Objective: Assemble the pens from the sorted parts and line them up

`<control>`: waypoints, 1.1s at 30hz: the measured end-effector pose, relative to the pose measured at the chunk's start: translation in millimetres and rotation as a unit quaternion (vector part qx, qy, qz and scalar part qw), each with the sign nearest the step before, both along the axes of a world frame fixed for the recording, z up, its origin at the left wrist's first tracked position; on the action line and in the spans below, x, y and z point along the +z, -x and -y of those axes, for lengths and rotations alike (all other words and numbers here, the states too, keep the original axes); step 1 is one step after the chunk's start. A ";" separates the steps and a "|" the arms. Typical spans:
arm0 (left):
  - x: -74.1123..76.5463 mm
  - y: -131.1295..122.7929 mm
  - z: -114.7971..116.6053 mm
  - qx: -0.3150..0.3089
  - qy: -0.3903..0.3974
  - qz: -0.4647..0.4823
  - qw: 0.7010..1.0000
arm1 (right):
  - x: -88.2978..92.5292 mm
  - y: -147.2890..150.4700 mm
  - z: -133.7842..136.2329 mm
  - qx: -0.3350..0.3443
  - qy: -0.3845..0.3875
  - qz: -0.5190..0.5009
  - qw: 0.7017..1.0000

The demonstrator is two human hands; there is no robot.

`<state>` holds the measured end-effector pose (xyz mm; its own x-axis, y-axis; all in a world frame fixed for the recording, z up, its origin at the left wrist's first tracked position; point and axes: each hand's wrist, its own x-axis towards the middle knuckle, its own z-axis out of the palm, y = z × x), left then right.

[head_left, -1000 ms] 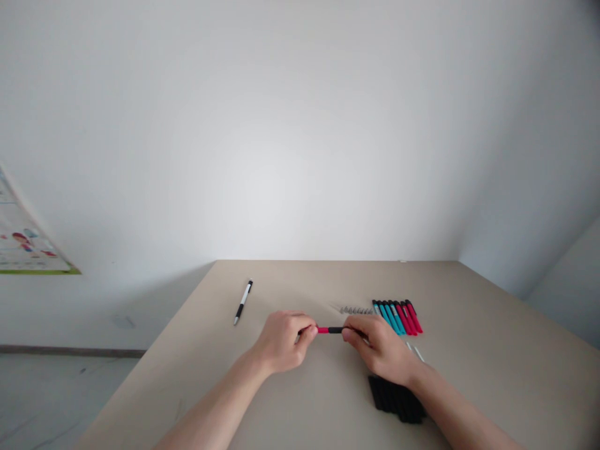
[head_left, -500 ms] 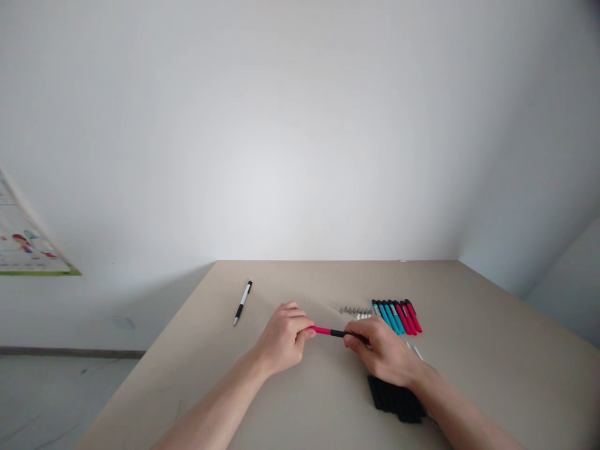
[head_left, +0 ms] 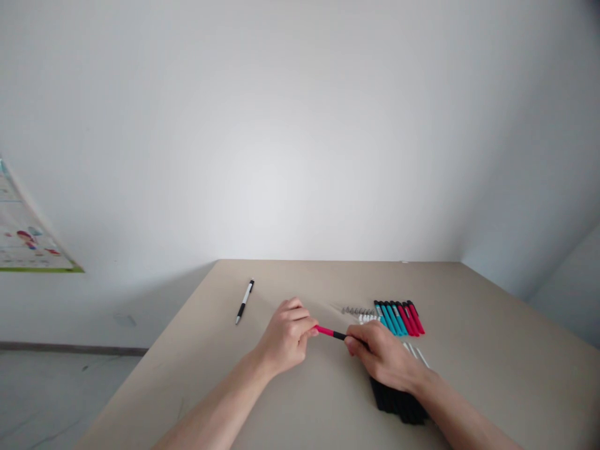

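Observation:
Both of my hands grip one red pen with a black grip (head_left: 329, 332) just above the beige table (head_left: 492, 350). My left hand (head_left: 287, 336) pinches its red end, fingers curled. My right hand (head_left: 382, 354) is closed round the black end, which it hides. The pen slopes down from left to right between the two hands.
A row of teal and red pens (head_left: 399, 317) lies beyond my right hand, with several small springs (head_left: 357, 310) and white parts (head_left: 369, 319) beside it. Black pieces (head_left: 398, 403) lie under my right wrist. A white and black pen (head_left: 244, 300) lies alone at the left.
The pen has tilted, its right end lower than before. My right hand has slid a little nearer to me; my left hand has risen slightly.

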<state>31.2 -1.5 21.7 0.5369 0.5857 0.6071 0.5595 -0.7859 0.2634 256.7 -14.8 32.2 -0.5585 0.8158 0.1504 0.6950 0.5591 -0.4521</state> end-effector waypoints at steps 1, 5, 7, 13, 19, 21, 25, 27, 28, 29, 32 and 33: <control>1.3 0.0 0.5 0.000 -0.006 -0.003 1.000 | -0.9 0.0 0.0 0.001 0.000 0.001 1.000; 4.8 0.0 1.0 0.004 -0.027 -0.013 1.000 | -5.0 -0.8 -0.2 0.010 0.013 -0.015 1.000; 5.5 -0.2 0.9 0.009 -0.035 -0.012 0.999 | -6.2 -1.3 -0.8 0.010 0.029 -0.038 0.999; 5.5 -4.7 4.0 0.042 -0.007 -0.057 0.997 | -3.0 -2.3 -4.9 -0.017 0.035 -0.080 0.996; -1.2 -4.8 1.5 0.105 0.112 -0.047 0.987 | 5.5 -23.7 -19.3 -0.175 -0.023 -0.129 0.976; -3.8 -2.8 -0.2 0.121 0.150 -0.023 0.981 | 6.5 -36.2 -26.9 -0.253 -0.071 -0.095 0.960; -4.8 -3.2 1.4 0.102 0.191 0.019 0.976 | 5.7 -51.8 -37.4 -0.319 -0.034 -0.011 0.947; -2.9 -6.1 4.0 0.076 0.203 0.035 0.976 | 4.6 -51.7 -38.3 -0.303 -0.016 0.015 0.953; -1.9 -7.6 5.2 0.065 0.210 0.038 0.975 | 3.9 -50.3 -37.9 -0.292 -0.013 0.022 0.956; -1.0 -9.0 6.1 0.058 0.218 0.036 0.974 | 3.3 -48.4 -37.1 -0.282 -0.014 0.025 0.959; 0.2 -10.9 6.6 0.057 0.228 0.023 0.972 | 2.0 -43.6 -34.7 -0.259 -0.022 0.027 0.965; 0.2 -10.8 6.3 0.059 0.230 0.020 0.971 | 2.1 -43.0 -34.3 -0.256 -0.025 0.027 0.966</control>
<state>42.0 -7.8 21.9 0.4312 0.8559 0.2855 0.6208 -0.5111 0.5944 299.7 19.5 34.3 -0.0918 0.9796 0.1786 0.9079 0.1561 -0.3891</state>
